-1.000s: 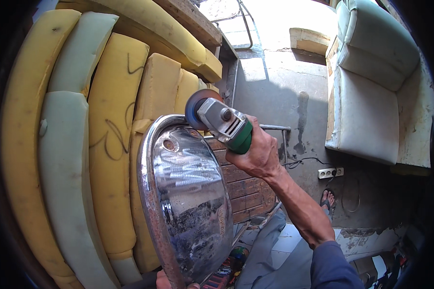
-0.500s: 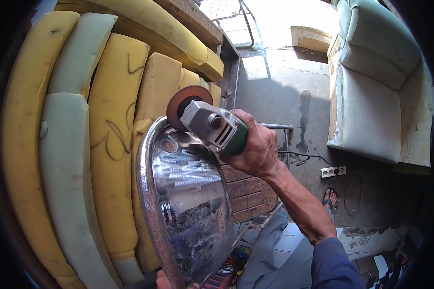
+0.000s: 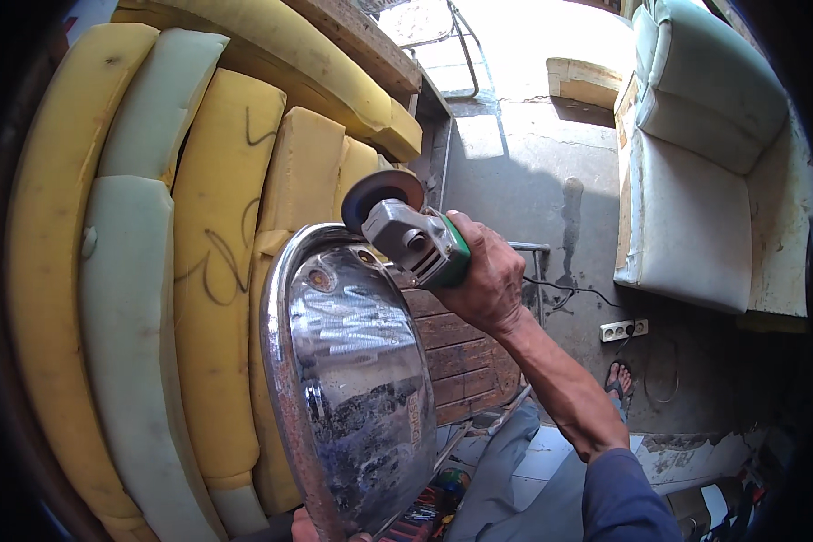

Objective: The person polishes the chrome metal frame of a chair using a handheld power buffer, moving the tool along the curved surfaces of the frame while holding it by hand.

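Note:
My right hand is wrapped round the body of a green and grey angle grinder. Its round disc is at the top edge of a curved, shiny metal shell; I cannot tell whether it touches. The shell has a thick tubular rim, rusty lower down and bright at the top. Pale scuffed streaks cross its upper part, dark blotches its lower part, and a rusty round spot sits near the top. At the lower picture edge my left hand, mostly cut off, grips the bottom of the rim.
Yellow and pale green foam cushions stand in a row at left. Behind the shell is a brown slatted wooden seat with metal tubing. The grinder's black cord runs near a white power strip. A pale armchair stands right.
My right hand has shifted the grinder slightly to the right, and its disc is further from the rim's upper left curve. My left hand stays at the rim's bottom.

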Demonstrator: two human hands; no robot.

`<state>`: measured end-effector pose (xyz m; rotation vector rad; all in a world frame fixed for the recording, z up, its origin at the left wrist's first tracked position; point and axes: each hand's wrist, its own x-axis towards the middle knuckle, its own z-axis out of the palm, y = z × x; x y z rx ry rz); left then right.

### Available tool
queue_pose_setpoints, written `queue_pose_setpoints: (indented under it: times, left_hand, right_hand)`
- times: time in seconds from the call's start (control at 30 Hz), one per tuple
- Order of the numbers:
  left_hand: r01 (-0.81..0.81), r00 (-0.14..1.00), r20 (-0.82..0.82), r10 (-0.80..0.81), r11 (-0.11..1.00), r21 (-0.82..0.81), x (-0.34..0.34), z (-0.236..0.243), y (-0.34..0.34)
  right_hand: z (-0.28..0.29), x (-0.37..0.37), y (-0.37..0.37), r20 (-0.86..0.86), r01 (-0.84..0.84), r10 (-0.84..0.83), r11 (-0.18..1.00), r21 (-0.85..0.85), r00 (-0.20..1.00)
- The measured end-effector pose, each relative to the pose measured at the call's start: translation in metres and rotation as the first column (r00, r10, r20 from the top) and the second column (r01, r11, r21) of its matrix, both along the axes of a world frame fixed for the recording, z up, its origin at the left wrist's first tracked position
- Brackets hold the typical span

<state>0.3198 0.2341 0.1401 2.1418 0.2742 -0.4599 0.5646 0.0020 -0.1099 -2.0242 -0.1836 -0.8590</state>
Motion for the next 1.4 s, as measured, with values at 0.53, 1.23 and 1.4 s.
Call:
queue_pose_setpoints:
  times: [0.53, 1.23, 1.4]
  left_hand:
    - [-0.046, 0.999, 0.012, 0.046, 0.999, 0.013, 0.01, 0.003, -0.009]
    - [-0.271, 0.959, -0.052, 0.28, 0.953, 0.132, 0.002, 0.004, -0.012]
    - [-0.164, 0.986, -0.01, 0.166, 0.983, 0.081, 0.02, 0.002, -0.021]
  right_hand:
    - [-0.036, -0.043, 0.009, -0.272, -0.12, 0.125, 0.992, 0.032, 0.954]
    - [0.05, 0.002, -0.047, -0.705, -0.308, 0.552, 0.834, 0.458, 0.446]
    - [0.034, 0.027, -0.071, -0.846, -0.29, 0.464, 0.874, 0.39, 0.263]
